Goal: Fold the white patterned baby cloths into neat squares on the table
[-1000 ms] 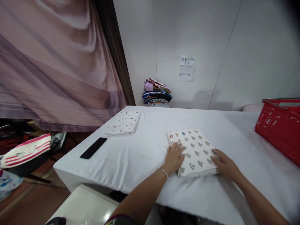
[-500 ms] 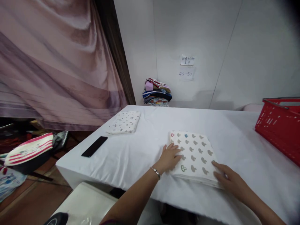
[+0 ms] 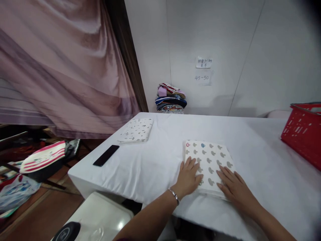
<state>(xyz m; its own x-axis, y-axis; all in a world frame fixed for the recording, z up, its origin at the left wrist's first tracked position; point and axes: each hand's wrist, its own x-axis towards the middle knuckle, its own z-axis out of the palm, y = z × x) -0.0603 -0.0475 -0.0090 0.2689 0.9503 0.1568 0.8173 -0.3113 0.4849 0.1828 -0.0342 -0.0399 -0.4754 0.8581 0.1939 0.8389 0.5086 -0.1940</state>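
Note:
A folded white cloth (image 3: pixel 208 157) printed with grey mushrooms, plus a few coloured outline ones, lies near the front edge of the table. My left hand (image 3: pixel 188 176) rests flat on its left side, fingers spread and pointing away from me. Over the cloth's right front part lies my right hand (image 3: pixel 234 185), also flat with its fingers stretched out. Neither hand grips anything. A silver bracelet (image 3: pixel 175 195) circles my left wrist. Farther back on the left is another folded white cloth (image 3: pixel 138 130) with a small dark print.
A black phone (image 3: pixel 106 155) lies on the white-covered table (image 3: pixel 160 147) at the left. The red basket (image 3: pixel 303 134) stands at the right edge. Behind the table is a pile of folded fabrics (image 3: pixel 171 98). A pink curtain (image 3: pixel 62 67) hangs at the left.
My right hand has moved from the cloth's right edge onto its top and now lies flat. My left hand has slid a little toward the front corner. The view has shifted slightly.

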